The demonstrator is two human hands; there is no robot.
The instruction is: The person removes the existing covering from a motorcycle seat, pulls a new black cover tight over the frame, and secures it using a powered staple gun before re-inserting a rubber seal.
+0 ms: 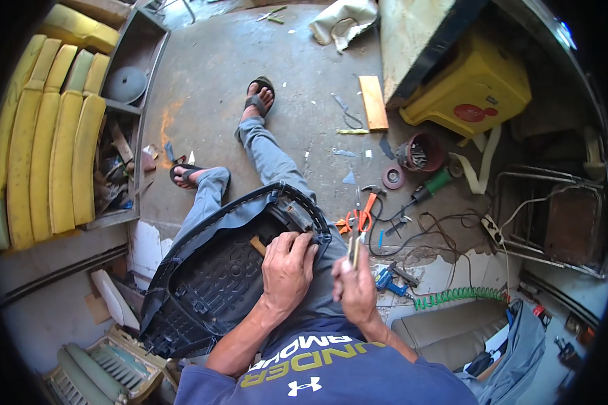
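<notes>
A black motorcycle seat (216, 277) lies upside down across my lap, its ribbed plastic base facing up and its dark cover folded over the rim. My left hand (289, 266) is closed with its fingertips at the seat's narrower far end, touching the rim beside the cover edge; whether it pinches the cover is hidden. A short tan piece (258, 245) shows beside that hand, inside the base. Just right of the seat, my right hand (355, 287) is closed around a thin tan stick-like tool (356, 251) pointing up. Its exact kind cannot be made out.
Orange-handled scissors (355, 221), a green grinder (431, 185) and cables lie right of my legs. A blue staple gun (390, 280) joins a green coiled hose (452, 295). Farther off are a tub of bolts (422, 154) and a yellow stool (479, 84). Yellow pads (51, 148) stack left.
</notes>
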